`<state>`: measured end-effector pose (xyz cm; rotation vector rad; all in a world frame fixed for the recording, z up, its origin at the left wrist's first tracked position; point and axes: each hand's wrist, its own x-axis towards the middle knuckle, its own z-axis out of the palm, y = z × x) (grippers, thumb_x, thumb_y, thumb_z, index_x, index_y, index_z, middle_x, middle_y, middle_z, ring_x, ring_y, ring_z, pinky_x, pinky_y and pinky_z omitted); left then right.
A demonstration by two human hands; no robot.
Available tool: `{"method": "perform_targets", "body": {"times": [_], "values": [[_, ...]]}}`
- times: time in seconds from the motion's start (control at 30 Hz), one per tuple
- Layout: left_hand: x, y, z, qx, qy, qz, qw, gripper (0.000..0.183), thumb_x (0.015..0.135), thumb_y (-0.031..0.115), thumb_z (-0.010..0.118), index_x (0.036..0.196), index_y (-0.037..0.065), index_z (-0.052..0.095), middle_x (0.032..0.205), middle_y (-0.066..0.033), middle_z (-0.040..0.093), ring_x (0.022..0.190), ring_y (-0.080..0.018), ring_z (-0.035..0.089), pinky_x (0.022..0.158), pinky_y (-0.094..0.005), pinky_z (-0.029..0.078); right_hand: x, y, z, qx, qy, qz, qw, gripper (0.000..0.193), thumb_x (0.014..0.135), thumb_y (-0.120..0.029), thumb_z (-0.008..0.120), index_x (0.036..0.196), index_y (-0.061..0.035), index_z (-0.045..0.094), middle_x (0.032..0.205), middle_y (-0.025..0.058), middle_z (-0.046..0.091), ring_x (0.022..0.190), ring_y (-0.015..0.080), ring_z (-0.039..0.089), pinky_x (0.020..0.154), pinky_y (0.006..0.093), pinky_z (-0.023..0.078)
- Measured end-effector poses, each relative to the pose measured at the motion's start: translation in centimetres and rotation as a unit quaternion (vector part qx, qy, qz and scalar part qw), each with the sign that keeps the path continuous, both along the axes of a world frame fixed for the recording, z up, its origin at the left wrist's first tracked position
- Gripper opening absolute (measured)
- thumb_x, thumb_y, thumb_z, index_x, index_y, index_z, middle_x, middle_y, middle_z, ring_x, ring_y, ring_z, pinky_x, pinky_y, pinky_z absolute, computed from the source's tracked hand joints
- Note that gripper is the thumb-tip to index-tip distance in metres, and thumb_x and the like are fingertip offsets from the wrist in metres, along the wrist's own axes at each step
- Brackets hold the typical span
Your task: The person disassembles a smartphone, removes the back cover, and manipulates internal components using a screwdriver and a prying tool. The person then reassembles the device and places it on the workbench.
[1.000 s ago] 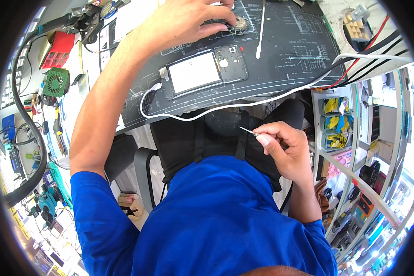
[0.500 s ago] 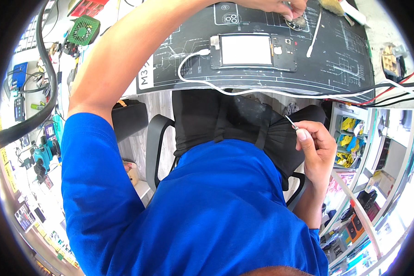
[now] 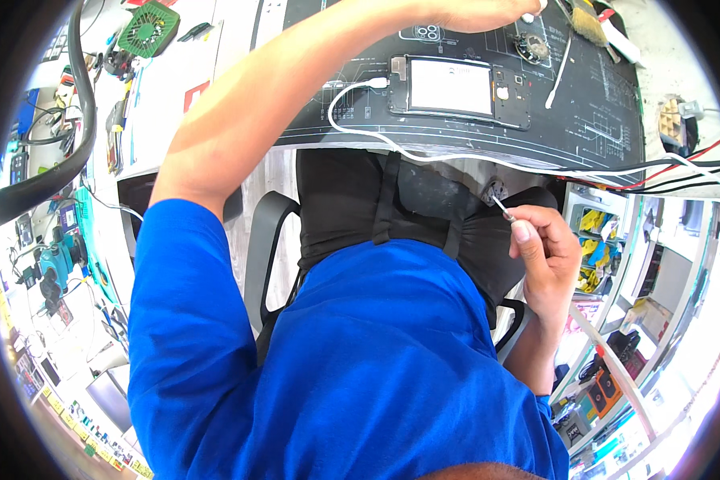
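Observation:
My left hand (image 3: 488,11) reaches across to the top edge, partly cut off. Its fingertips are drawn together at a small white thing (image 3: 528,17) that I cannot make out. Just below them on the black mat lies a small round metallic piece (image 3: 531,48). My right hand (image 3: 546,252) is low over my right thigh, pinching a thin tool with a slim metal tip (image 3: 500,205); its kind is unclear. On the mat rests an opened phone (image 3: 510,102) with a lit, mostly white screen (image 3: 450,86). A white cable (image 3: 374,82) is plugged into its left end.
A thin white stick like a swab (image 3: 560,76) and a bristle brush (image 3: 589,26) lie right of the round piece. Wires (image 3: 656,170) run along the mat's right front edge. A green fan (image 3: 148,29) stands at the far left. A thick black cable (image 3: 80,144) hangs at left.
My left hand has left the round piece and moved up to the top edge. A small mark now shows on the screen. The view has shifted slightly; my right hand keeps its pinch.

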<state>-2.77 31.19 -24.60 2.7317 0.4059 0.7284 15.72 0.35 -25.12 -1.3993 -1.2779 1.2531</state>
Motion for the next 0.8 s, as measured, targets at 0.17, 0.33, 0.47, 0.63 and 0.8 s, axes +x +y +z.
{"method": "perform_targets", "body": {"times": [0.17,0.33,0.47,0.63,0.8], "values": [[-3.6,-8.3,4.6,-0.406,-0.121,0.066,0.904,0.028,0.105,0.03,0.063,0.108,0.003,0.061,0.093,-0.002,0.062,0.087,-0.0122,0.056,0.082,-0.0293,0.048,-0.8,3.0,3.3,0.111,-0.049,-0.072,0.99,0.018,0.099,-0.007,0.07,0.116,-0.0012,0.072,0.097,-0.0001,0.068,0.078,0.0034,0.055,0.071,0.0184,0.043],[-7.1,-11.5,4.7,-0.393,-0.207,-0.004,0.896,0.025,0.103,0.027,0.069,0.111,0.003,0.064,0.094,0.0016,0.063,0.086,-0.0056,0.054,0.076,-0.0227,0.046,-2.1,8.1,7.0,0.279,-0.244,-0.02,0.929,0.022,0.098,-0.006,0.071,0.12,-0.0012,0.074,0.101,0.0026,0.07,0.089,0.007,0.06,0.081,0.0203,0.045],[-8.6,-13.1,6.4,-0.401,-0.242,0.003,0.883,0.024,0.102,0.024,0.07,0.112,0.003,0.064,0.095,0.0015,0.063,0.087,-0.0051,0.055,0.077,-0.0209,0.045,-3.2,9.5,8.5,0.353,-0.285,0.029,0.891,0.023,0.099,-0.009,0.071,0.12,-0.0007,0.076,0.104,0.0053,0.071,0.097,0.0098,0.062,0.086,0.0212,0.047],[-10.0,-13.5,5.6,-0.384,-0.284,0.008,0.878,0.023,0.103,0.023,0.069,0.113,0.003,0.064,0.096,0.0008,0.063,0.089,-0.0054,0.056,0.078,-0.0211,0.046,-4.0,9.6,9.5,0.346,-0.309,0.054,0.884,0.023,0.098,-0.011,0.072,0.119,-0.001,0.076,0.103,0.0056,0.071,0.096,0.0105,0.063,0.085,0.0219,0.046],[-10.7,-13.5,5.7,-0.314,-0.267,0.013,0.911,0.025,0.102,0.026,0.069,0.111,0.003,0.064,0.098,-0.0019,0.064,0.092,-0.0071,0.058,0.081,-0.0222,0.047,-5.0,9.1,10.3,0.346,-0.348,0.051,0.87,0.023,0.099,-0.012,0.072,0.118,-0.0009,0.076,0.102,0.0061,0.071,0.095,0.0111,0.063,0.085,0.0224,0.046]]}}
